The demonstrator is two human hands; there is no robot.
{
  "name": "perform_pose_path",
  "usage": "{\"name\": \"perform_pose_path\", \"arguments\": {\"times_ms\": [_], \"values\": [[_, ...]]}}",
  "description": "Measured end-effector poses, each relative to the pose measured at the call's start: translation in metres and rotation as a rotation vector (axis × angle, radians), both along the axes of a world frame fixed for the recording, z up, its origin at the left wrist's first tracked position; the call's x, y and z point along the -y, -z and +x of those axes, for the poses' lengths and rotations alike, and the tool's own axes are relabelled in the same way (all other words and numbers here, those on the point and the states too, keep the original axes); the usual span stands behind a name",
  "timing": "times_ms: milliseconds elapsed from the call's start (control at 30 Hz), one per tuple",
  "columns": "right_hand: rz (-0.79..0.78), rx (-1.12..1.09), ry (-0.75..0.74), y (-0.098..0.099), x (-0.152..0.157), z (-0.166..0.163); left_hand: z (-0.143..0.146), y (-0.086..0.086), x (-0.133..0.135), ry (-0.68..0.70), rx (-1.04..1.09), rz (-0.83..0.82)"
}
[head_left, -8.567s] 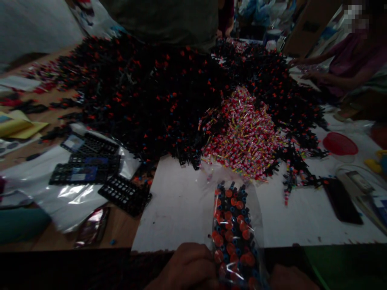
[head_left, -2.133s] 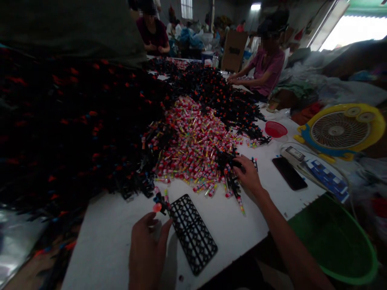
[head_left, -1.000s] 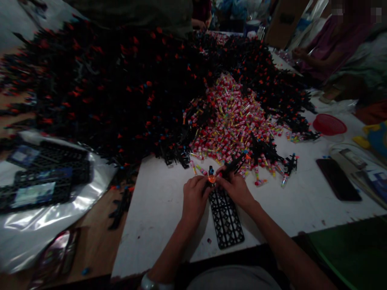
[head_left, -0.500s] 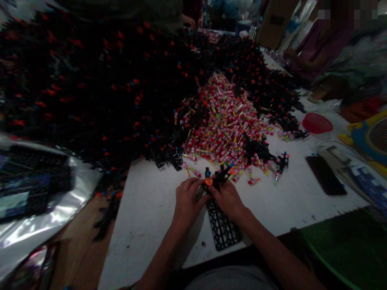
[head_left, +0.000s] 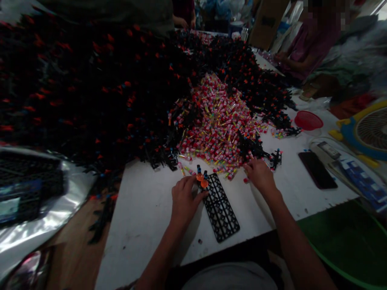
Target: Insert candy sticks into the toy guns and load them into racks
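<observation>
1. The black tray lies flat on the table between the hands, its long axis slanting from far left to near right.
2. The left hand is nearer, at the tray's far left corner, pinching black pieces topped by two orange discs.
3. The right hand, well apart, curls at the edge of the pink tubes; whether it grips one, I cannot tell.
4. The tray looks thin, rectangular, with an open lattice.

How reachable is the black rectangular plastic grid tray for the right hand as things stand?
Probably yes: mostly bare white tabletop lies between the right hand and the tray, whose right edge looks free; the left hand holds black pieces with orange discs at the tray's far-left corner.
</observation>
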State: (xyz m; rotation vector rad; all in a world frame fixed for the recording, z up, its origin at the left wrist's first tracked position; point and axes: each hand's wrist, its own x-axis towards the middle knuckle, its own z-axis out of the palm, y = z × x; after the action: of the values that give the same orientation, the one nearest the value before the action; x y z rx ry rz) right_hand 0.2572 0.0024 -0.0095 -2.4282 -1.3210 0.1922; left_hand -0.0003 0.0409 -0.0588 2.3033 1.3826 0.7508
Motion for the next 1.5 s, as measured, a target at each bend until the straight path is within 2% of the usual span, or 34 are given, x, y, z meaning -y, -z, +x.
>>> {"name": "perform_pose_path", "arguments": {"times_ms": [100,233,300,433,500,567,667,767,833,933,1000,1133,1267,1333,1400,1467,1500], "values": [[0.003,-0.276,-0.101,-0.002,-0.005,-0.002,0.000,-0.001,0.002,0.006,-0.032,-0.014],[0.084,-1.031,-0.230,0.002,-0.008,-0.035,-0.001,-0.005,0.004,0.033,-0.075,-0.040],[0.137,-1.291,-0.271,0.007,-0.010,-0.049,-0.002,-0.006,0.005,0.040,-0.083,-0.041],[0.333,-1.579,-0.208,0.008,-0.014,-0.057,-0.001,-0.006,0.006,0.037,-0.081,-0.038],[0.335,-1.654,-0.217,-0.001,-0.015,-0.053,-0.001,-0.005,0.006,0.034,-0.080,-0.038],[0.311,-1.634,-0.280,-0.012,-0.016,-0.048,-0.001,-0.004,0.006,0.033,-0.080,-0.036],[0.333,-1.446,-0.316,-0.018,-0.019,-0.046,-0.001,-0.004,0.006,0.030,-0.076,-0.036],[0.244,-1.261,-0.288,-0.005,-0.023,-0.055,-0.001,-0.005,0.005,0.032,-0.072,-0.051],[0.173,-1.238,-0.272,0.010,-0.023,-0.065,-0.001,-0.006,0.004,0.037,-0.073,-0.061],[0.152,-1.173,-0.271,0.027,-0.023,-0.078,-0.001,-0.006,0.005,0.038,-0.078,-0.058],[0.125,-0.954,-0.264,0.031,-0.022,-0.084,-0.002,-0.006,0.005,0.038,-0.080,-0.053],[0.127,-0.405,-0.296,0.028,-0.021,-0.099,-0.002,-0.006,0.005,0.040,-0.078,-0.054],[0.124,-0.302,-0.364,0.023,-0.019,-0.116,-0.001,-0.005,0.003,0.027,-0.074,-0.039],[0.094,-0.358,-0.425,0.019,-0.019,-0.110,-0.001,-0.006,0.003,0.017,-0.069,-0.037],[0.104,-0.406,-0.471,0.013,-0.019,-0.088,-0.001,-0.006,0.003,0.014,-0.067,-0.039],[0.163,-0.326,-0.370,0.007,-0.020,-0.056,0.000,-0.007,0.004,0.012,-0.065,-0.044],[0.193,-0.220,-0.253,0.006,-0.022,-0.039,0.000,-0.007,0.004,0.012,-0.065,-0.046]]}}
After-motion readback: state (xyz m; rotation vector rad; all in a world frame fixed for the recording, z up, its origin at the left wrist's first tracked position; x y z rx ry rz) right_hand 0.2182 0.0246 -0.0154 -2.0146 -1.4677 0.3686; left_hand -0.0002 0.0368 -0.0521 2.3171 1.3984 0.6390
